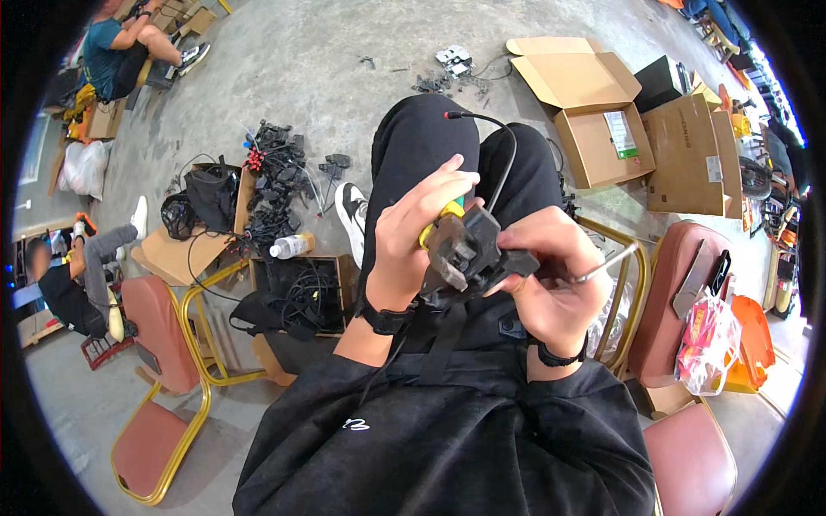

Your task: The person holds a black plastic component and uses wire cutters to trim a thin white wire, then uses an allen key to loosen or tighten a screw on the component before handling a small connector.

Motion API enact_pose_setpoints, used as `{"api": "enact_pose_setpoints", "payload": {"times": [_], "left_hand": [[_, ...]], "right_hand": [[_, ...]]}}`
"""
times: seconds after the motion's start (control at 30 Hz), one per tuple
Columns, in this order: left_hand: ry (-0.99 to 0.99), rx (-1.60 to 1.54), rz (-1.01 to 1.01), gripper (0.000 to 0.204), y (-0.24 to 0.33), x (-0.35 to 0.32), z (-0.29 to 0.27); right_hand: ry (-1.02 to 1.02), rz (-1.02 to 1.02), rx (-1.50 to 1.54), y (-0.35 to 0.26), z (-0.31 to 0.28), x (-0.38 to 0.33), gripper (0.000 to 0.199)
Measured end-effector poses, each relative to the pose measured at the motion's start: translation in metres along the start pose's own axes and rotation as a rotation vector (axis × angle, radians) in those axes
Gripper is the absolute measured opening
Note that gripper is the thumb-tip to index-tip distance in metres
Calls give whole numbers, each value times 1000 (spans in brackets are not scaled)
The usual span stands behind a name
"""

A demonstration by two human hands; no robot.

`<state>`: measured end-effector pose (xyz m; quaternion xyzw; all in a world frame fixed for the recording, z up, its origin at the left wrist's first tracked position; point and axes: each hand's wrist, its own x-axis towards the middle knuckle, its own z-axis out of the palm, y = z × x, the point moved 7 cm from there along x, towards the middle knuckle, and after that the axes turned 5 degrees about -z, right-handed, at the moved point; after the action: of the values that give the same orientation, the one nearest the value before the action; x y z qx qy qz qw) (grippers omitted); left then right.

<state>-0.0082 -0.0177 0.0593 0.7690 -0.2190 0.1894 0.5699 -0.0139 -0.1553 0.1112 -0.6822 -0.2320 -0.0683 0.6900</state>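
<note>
Above my lap, both hands grip a black plastic device (469, 249) with a clamp-like end and a thin black cable (506, 163) running up from it to a red tip. My left hand (409, 228) is closed round its left side. A yellow and green piece (439, 220), perhaps a tool handle, shows between that hand and the device; its kind is unclear. My right hand (559, 275) pinches a flat black part at the device's right side. Out of the same hand sticks a thin metal rod (607, 262), pointing right; its other end is hidden by the fingers.
Beyond my left foot lies a heap of black parts and cables (280, 176), with a bottle (292, 247) and a crate of cables (301, 297) nearer. An opened cardboard box (602, 142) is at the right. Chairs (159, 335) flank me; two people sit at the left.
</note>
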Motion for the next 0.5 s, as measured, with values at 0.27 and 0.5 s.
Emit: {"api": "enact_pose_setpoints", "payload": {"times": [0.27,0.5], "left_hand": [[-87,-120,-63,44,6,-1,-6],[-195,-230,-141,48,6,-3,-5]], "right_hand": [[0,-188,-127,-21,9,3,29],[-14,-204,-145,-26,13,0,30]]}}
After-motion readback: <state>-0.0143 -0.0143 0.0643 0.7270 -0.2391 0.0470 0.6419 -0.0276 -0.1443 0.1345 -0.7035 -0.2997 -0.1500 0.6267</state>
